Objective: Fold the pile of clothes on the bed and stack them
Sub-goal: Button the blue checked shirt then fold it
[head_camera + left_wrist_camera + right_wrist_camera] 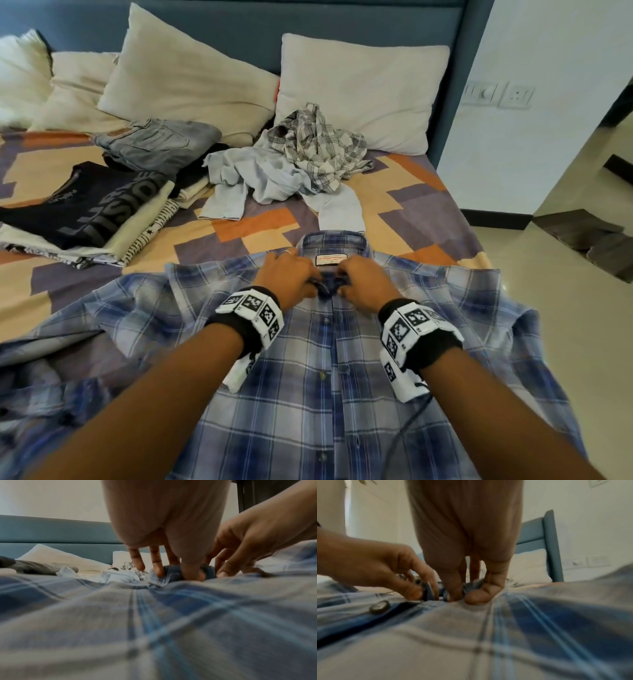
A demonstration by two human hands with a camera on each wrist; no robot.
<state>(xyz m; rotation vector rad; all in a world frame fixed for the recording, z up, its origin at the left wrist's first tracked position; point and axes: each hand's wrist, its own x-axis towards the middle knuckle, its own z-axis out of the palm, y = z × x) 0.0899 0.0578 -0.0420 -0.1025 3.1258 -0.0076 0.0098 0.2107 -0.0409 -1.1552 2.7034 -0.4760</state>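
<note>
A shirt (308, 377) lay spread on the bed (428, 205) nearest the person. Behind it sat an unfolded heap (291, 161) — before the right pillow (359, 92). Left lay folded stacks (85, 212), seemingly two.

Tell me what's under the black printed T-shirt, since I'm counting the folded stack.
Under the black printed T-shirt lie a cream garment and a black-and-white patterned one, edges showing. Anything deeper in the stack is covered, so the count is uncertain.

Both hands, the right hand (467, 574) and left hand (385, 566), pinch the plaid shirt's (488, 635) placket beyond a button (379, 606).
</note>
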